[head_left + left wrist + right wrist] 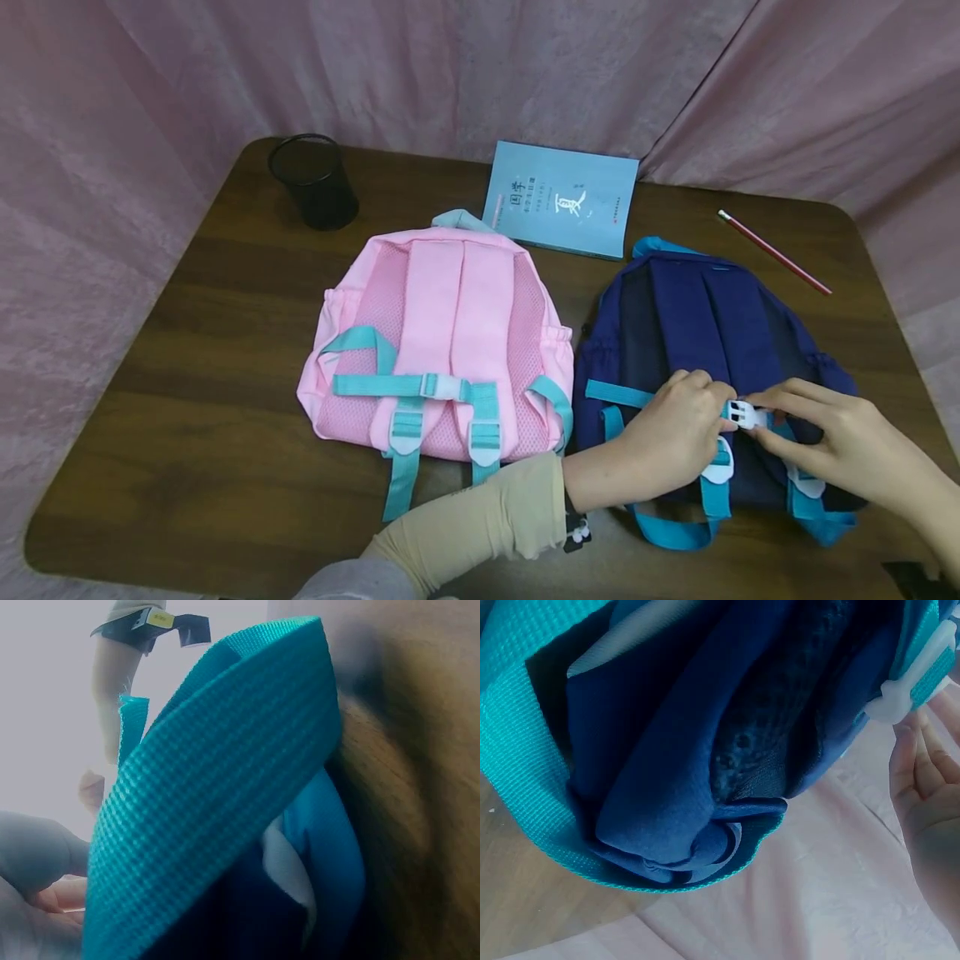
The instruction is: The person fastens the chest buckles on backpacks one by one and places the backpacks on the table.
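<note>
A dark blue backpack lies with its straps up at the right of the table in the head view. A white buckle joins the teal strap across its back. My left hand curls its fingers round the strap at the buckle's left end. From the right, my right hand pinches the buckle's other end between thumb and fingers. A looped teal strap fills much of the left wrist view. The right wrist view shows the bag's folded blue side and a white plastic strap fitting.
Left of the blue bag lies a pink backpack, its teal chest strap fastened by a white buckle. Farther back are a black mesh pen holder, a light blue book and a red pencil. Pink curtains hang behind.
</note>
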### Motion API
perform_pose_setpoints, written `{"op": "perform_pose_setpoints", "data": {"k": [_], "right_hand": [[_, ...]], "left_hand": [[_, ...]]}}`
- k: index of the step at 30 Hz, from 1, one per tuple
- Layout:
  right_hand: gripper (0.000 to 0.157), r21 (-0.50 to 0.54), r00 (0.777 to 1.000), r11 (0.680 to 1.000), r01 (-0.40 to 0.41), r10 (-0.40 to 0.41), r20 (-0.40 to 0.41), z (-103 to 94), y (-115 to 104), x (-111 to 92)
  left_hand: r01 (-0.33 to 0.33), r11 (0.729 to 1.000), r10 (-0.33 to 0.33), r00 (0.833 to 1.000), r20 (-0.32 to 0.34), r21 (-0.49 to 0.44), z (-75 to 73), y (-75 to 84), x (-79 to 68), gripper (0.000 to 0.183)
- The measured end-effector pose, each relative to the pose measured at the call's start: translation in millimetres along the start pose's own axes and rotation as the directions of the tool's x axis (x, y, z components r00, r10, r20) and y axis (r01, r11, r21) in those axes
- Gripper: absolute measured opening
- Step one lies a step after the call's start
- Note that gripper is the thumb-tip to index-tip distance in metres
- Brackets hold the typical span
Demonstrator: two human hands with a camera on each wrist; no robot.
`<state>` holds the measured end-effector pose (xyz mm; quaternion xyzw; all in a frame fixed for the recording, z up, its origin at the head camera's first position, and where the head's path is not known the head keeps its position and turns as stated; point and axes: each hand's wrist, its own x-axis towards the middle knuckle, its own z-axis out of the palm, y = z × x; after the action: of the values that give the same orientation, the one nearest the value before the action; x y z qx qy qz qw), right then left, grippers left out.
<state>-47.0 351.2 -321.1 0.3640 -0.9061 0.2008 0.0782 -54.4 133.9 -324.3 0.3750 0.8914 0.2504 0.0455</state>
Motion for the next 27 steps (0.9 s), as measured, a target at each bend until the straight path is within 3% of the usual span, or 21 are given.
{"op": "perform_pose_setpoints", "data": {"k": [5, 9, 15, 18, 21, 27], "right_hand": [[0.046, 0.001, 0.998, 0.998, -0.065, 0.065, -0.027, 0.6, -1.6, -4.4], [0.043, 0.024, 0.995, 0.995, -0.097, 0.098, -0.035, 3.0, -4.7, -8.3], [0.039, 0.031, 0.991, 0.993, -0.11, 0.112, -0.072, 5.6, -4.6, -9.7], [0.043, 0.024, 0.992, 0.995, -0.102, 0.103, -0.069, 6.9, -2.9, -10.5], [0.048, 0.03, 0.993, 0.996, -0.089, 0.091, -0.07, 7.1, -0.7, -11.8], [0.05, 0.049, 0.993, 0.995, -0.087, 0.09, -0.07, 1.9, 3.7, -13.2]], "left_hand": [[-0.006, 1.0, 0.006, 0.999, -0.053, 0.008, 2.6, -0.3, 0.1, 0.023], [-0.036, 0.998, 0.04, 0.996, -0.074, 0.052, 4.9, -1.7, -0.5, 0.023], [0.054, 0.991, -0.057, 0.998, -0.025, -0.121, 4.7, -2.3, -0.3, 0.026], [0.086, 0.987, -0.085, 0.996, 0.008, -0.139, 4.3, -1.3, -0.7, 0.03], [0.095, 0.989, -0.096, 0.995, -0.001, -0.109, 5.3, -0.2, -1.5, 0.029], [0.083, 0.993, -0.072, 0.989, -0.127, 0.079, 11.3, 0.7, -4.3, 0.017]]}}
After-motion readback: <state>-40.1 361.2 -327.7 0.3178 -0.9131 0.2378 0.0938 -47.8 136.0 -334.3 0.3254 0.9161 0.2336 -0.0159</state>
